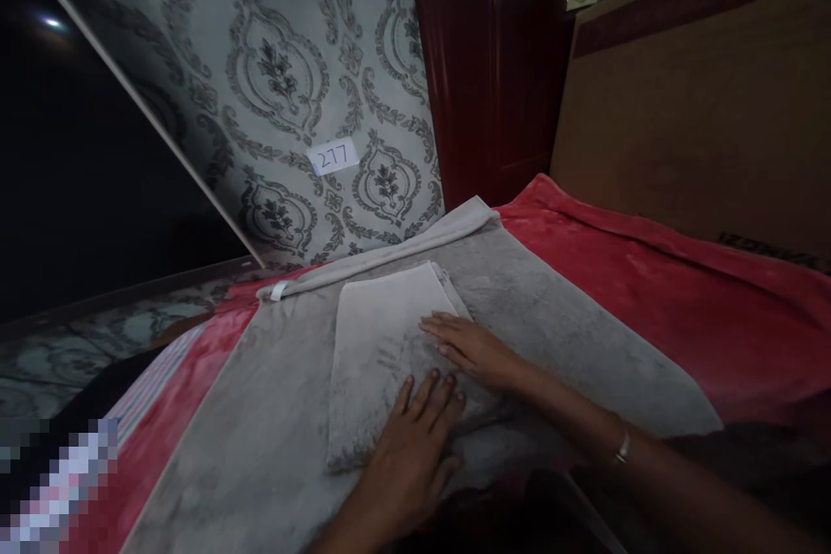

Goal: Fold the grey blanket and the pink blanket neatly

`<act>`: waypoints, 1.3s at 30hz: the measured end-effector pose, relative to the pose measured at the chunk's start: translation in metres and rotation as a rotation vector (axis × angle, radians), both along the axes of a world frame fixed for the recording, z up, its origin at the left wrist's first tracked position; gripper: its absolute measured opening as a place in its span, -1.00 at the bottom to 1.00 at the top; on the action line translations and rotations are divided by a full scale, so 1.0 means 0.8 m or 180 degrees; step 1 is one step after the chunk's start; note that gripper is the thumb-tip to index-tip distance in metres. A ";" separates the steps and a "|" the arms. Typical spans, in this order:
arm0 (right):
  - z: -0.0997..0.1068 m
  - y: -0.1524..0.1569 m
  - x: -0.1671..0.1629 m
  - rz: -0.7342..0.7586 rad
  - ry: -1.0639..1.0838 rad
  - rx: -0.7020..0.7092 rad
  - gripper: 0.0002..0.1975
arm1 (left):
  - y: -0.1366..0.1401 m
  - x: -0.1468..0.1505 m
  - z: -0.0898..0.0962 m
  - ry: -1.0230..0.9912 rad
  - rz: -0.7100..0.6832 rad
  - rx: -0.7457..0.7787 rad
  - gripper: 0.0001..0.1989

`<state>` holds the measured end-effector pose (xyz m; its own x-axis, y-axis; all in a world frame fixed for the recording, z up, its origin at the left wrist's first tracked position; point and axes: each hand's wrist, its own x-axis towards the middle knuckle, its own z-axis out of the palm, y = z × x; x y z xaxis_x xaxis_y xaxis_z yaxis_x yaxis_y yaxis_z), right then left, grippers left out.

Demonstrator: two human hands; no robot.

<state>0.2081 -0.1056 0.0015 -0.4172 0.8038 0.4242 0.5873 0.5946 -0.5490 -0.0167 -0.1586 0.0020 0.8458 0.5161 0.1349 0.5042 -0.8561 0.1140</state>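
A folded grey plush towel [370, 355] lies on a larger grey cloth [253, 415] spread flat beneath it. My left hand [415, 441] rests on the towel's near part, fingers spread and palm down. Farther up and to the right, my right hand [471, 348] lies flat across the towel's right side, fingers stretched out. Neither hand grips anything. The far edge of the grey cloth is folded over into a pale strip [402, 251] with a small white tag at its left end.
A red blanket [681, 312] lies under the grey cloth. Behind stand a patterned wall [279, 78] with a paper marked 277 [333, 156], a dark red panel [493, 61] and a large cardboard box [701, 112]. A dark screen [97, 156] is at left.
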 end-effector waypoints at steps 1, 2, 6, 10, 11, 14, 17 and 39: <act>0.004 0.011 -0.007 0.0124 -0.0225 -0.0016 -0.50 | -0.001 -0.003 -0.007 -0.0086 0.0004 0.0116 -0.25; 0.007 0.021 -0.014 0.0258 -0.0452 -0.0030 -0.49 | -0.003 -0.008 -0.016 -0.0213 0.0003 0.0258 -0.27; 0.008 0.050 -0.034 0.0639 -0.1073 -0.0068 -0.48 | -0.005 -0.036 -0.061 -0.0907 0.0432 0.0817 -0.34; 0.001 0.084 -0.033 0.0574 -0.1132 -0.0178 -0.43 | -0.010 -0.048 -0.095 -0.1309 0.0945 0.1197 -0.37; 0.001 0.095 -0.030 0.0511 -0.1182 -0.0248 -0.40 | -0.011 -0.047 -0.098 -0.1392 0.0972 0.1338 -0.40; 0.001 0.128 -0.019 0.0261 -0.1365 -0.0379 -0.37 | -0.016 -0.038 -0.093 -0.1551 0.0974 0.1650 -0.50; 0.004 0.155 -0.011 -0.0011 -0.1535 -0.0382 -0.36 | -0.017 -0.032 -0.081 -0.1645 0.0958 0.1787 -0.56; 0.021 0.157 -0.148 0.1508 -0.1639 -0.0232 -0.38 | -0.002 -0.085 -0.092 -0.0505 0.1984 0.1936 -0.38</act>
<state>0.0896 0.0200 0.0179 -0.8628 0.5047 0.0305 0.4701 0.8230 -0.3188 -0.0849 -0.1602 -0.0719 0.3825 0.6777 0.6280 0.9162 -0.3660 -0.1631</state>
